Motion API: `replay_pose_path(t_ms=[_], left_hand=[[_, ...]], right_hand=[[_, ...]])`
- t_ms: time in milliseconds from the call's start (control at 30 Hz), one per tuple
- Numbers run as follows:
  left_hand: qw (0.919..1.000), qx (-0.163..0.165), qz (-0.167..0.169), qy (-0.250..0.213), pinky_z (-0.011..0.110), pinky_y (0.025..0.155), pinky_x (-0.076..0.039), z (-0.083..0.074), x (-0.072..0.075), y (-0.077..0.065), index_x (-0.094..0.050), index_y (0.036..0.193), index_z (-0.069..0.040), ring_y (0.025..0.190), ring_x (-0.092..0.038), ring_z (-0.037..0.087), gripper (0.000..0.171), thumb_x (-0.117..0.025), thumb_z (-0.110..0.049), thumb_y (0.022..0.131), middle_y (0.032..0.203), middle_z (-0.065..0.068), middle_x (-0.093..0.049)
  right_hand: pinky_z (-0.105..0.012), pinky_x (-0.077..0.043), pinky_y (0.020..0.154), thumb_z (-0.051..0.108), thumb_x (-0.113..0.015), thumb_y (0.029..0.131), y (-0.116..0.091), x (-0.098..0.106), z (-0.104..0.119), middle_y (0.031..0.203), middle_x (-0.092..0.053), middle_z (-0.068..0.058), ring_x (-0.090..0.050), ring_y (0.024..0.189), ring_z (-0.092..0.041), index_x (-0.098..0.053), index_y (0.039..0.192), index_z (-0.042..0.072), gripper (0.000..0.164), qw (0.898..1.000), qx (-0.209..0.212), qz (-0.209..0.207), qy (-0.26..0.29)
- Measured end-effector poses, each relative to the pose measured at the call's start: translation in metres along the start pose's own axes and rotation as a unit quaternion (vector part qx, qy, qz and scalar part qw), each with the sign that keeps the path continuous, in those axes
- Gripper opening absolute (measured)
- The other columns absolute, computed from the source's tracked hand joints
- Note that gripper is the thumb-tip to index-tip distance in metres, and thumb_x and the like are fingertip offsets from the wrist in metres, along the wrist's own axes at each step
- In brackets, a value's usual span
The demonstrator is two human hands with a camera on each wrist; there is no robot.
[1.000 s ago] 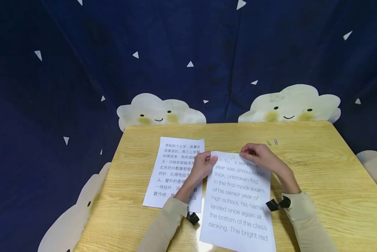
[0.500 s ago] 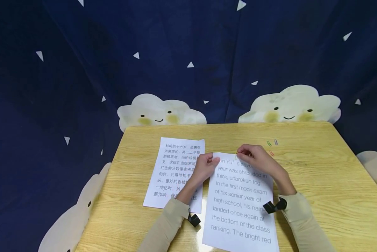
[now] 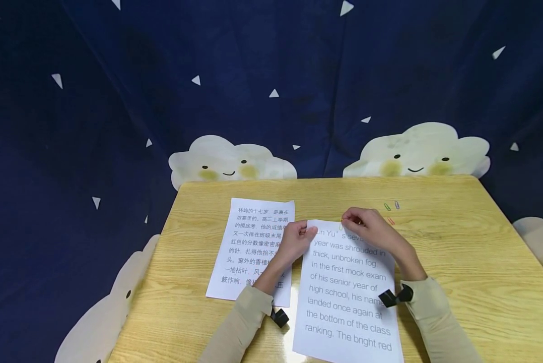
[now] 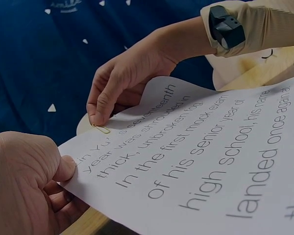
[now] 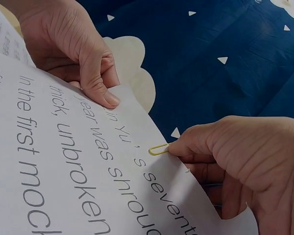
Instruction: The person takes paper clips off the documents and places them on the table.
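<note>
A white sheet with large English print point(image 3: 344, 297) is held up off the table by its top edge. My left hand point(image 3: 295, 239) pinches its top left corner between thumb and fingers. At the middle of the top edge sits a yellow paper clip point(image 5: 159, 150), its rounded loop lying over the printed face. The thumb and forefinger of my right hand point(image 3: 372, 228) pinch the clip's outer end, as the right wrist view shows. In the left wrist view the same clip point(image 4: 102, 129) shows just under the right fingertips. The back of the sheet is hidden.
A second sheet with Chinese print point(image 3: 249, 252) lies on the wooden table point(image 3: 480, 262) to the left, partly under my left forearm. Behind the right hand lie a green clip point(image 3: 387, 206), a purple clip point(image 3: 397, 205) and a red clip point(image 3: 391, 221).
The held sheet and both hands have shifted slightly right and toward me. My right fingers have moved left along the top edge onto the yellow clip. The red clip has come into sight.
</note>
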State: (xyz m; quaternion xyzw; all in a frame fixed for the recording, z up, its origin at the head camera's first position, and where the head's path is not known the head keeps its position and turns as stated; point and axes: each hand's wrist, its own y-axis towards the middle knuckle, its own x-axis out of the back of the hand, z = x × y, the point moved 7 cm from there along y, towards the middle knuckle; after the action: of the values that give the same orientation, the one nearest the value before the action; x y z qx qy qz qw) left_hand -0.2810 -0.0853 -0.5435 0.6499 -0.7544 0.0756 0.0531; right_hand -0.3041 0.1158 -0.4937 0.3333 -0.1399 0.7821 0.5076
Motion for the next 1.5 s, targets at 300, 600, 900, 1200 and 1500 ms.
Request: replay_pose_path(t_ms=[300,600,900,1200,1500], left_hand=[[1.0,0.0,0.003,0.005,0.019,0.048,-0.033,-0.0002,-0.0004,0.0007,-0.076,0.092,-0.002,0.05,-0.048,0.005,0.018,-0.066,-0.014,0.103,0.067,0.001,-0.069],[1.0,0.0,0.004,0.008,0.019,0.047,-0.032,-0.0008,0.0004,-0.0004,-0.076,0.092,-0.002,0.05,-0.046,0.005,0.018,-0.067,-0.014,0.103,0.066,0.001,-0.067],[0.9999,-0.009,0.011,-0.002,0.019,0.047,-0.031,-0.0022,0.0,-0.0009,-0.076,0.094,-0.002,0.048,-0.044,0.005,0.019,-0.066,-0.014,0.103,0.067,0.002,-0.069],[0.9999,-0.009,0.009,0.004,0.019,0.047,-0.028,-0.0014,-0.0003,-0.0005,-0.075,0.089,-0.002,0.048,-0.037,0.005,0.019,-0.067,-0.013,0.103,0.059,-0.003,-0.058],[0.9999,-0.011,0.008,0.004,0.019,0.048,-0.03,-0.0027,0.0007,0.0,-0.076,0.093,-0.002,0.048,-0.041,0.005,0.018,-0.066,-0.013,0.103,0.063,-0.002,-0.064]], right_hand=[[-0.026,-0.047,0.068,0.011,-0.068,0.102,-0.0008,0.0021,0.0014,0.083,-0.067,0.001,-0.059,0.074,-0.017,-0.073,0.1,0.009,0.006,1.0,0.007,-0.005,-0.007],[-0.025,-0.047,0.069,0.012,-0.068,0.103,-0.0006,0.0012,0.0003,0.083,-0.067,0.001,-0.057,0.074,-0.017,-0.073,0.1,0.008,0.007,1.0,0.01,-0.002,-0.004],[-0.025,-0.046,0.067,0.011,-0.068,0.102,-0.0018,0.003,0.0017,0.082,-0.066,0.002,-0.057,0.073,-0.016,-0.073,0.099,0.009,0.007,1.0,0.02,-0.004,-0.004],[-0.026,-0.046,0.068,0.012,-0.068,0.102,-0.0013,0.0029,0.001,0.082,-0.065,0.003,-0.057,0.074,-0.017,-0.073,0.1,0.01,0.006,1.0,0.016,0.0,-0.009],[-0.025,-0.046,0.067,0.012,-0.069,0.102,-0.0018,0.0036,0.0012,0.082,-0.066,0.002,-0.057,0.072,-0.016,-0.074,0.098,0.01,0.007,1.0,0.018,-0.008,-0.006]])
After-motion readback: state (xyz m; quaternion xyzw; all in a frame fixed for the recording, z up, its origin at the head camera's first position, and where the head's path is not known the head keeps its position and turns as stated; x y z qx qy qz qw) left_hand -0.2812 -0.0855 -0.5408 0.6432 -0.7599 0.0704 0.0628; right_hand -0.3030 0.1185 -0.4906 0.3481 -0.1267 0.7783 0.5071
